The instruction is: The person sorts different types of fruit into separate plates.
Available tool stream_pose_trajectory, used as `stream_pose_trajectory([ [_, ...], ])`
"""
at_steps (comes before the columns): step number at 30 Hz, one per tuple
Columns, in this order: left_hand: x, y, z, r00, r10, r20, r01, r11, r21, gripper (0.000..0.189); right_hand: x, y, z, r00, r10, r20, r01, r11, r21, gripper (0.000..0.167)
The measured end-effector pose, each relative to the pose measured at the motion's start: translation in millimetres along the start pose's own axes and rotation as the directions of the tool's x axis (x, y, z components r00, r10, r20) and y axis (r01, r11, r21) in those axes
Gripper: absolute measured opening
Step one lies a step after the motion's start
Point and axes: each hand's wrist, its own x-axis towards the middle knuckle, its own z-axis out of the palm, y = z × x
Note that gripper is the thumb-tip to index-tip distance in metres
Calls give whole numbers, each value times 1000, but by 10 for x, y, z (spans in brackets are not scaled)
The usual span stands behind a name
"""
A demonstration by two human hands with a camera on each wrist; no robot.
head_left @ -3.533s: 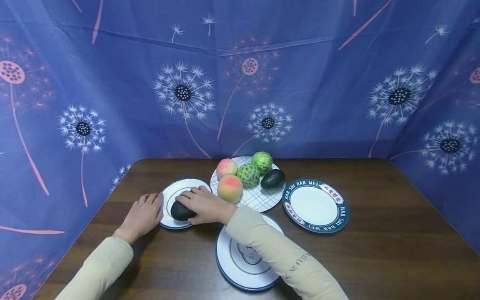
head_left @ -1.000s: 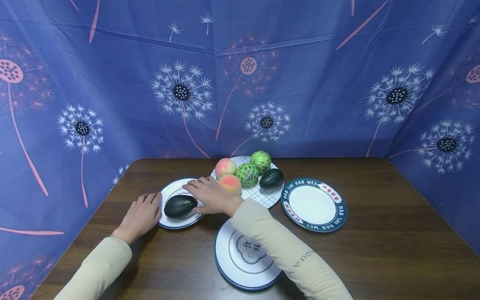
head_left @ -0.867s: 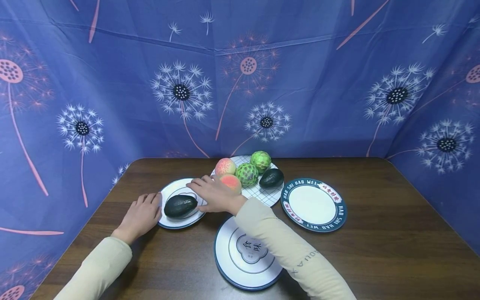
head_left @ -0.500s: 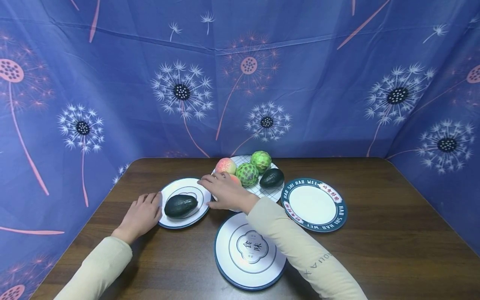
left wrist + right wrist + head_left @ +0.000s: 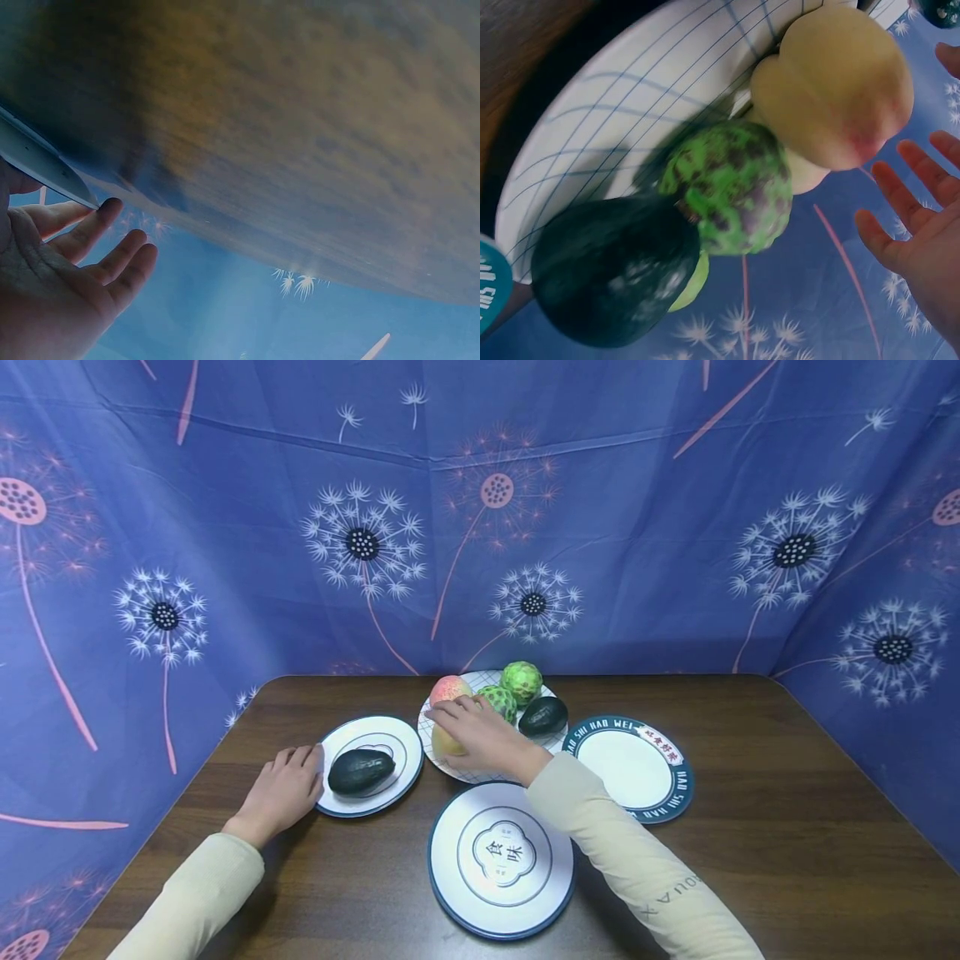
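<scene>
The right hand [image 5: 486,735] is hovering, loose and ungripping, by the near peach [image 5: 444,742].
The peach is sitting on the far checked plate's [image 5: 486,678] near left side; the left hand [image 5: 279,793] is touching the left plate's [image 5: 408,742] rim with relaxed fingers, beside a resting avocado [image 5: 362,772].
</scene>
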Motion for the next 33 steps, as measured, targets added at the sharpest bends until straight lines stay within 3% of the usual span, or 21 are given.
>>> stream_pose_trajectory([
  [33,3,-12,-11,1000,18,-6,-18,1000,-3,49,-669,685,-9,976,216,-41,-216,976,1,67],
])
